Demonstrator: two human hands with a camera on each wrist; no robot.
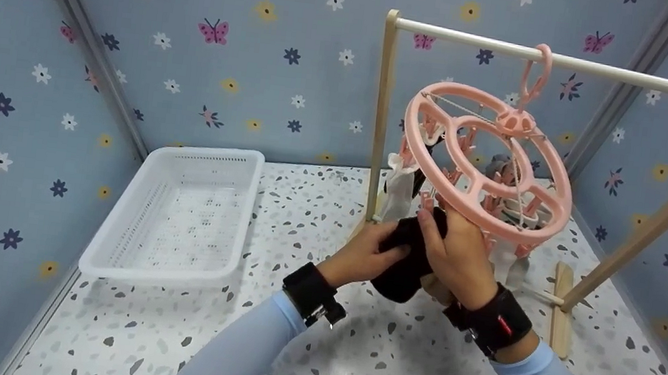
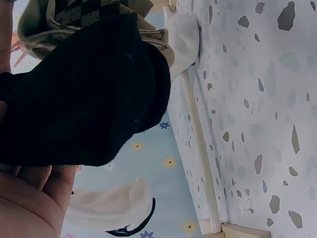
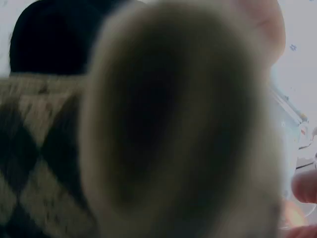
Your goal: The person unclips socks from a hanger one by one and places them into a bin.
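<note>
A black sock point(image 1: 404, 264) hangs below the pink round clip hanger point(image 1: 477, 204), just under a pink clip point(image 1: 427, 199). My left hand point(image 1: 367, 255) pinches the sock from the left, thumb in front. At its upper right, my right hand point(image 1: 458, 258) has its thumb on the sock close to the clip; its other fingers are mostly hidden. The left wrist view shows the black sock point(image 2: 94, 94) across the left palm. A checkered brown and black sock point(image 3: 39, 153) hangs beside it, and a blurred beige fabric point(image 3: 173, 124) covers much of the right wrist view.
The hanger hooks over a white rail point(image 1: 476, 40) on wooden posts point(image 1: 381, 117). A white sock point(image 1: 398, 188) and other small pieces hang from its clips. A white plastic basket point(image 1: 241, 227) stands at left on the speckled tabletop point(image 1: 291, 346). Flower-patterned walls enclose the table.
</note>
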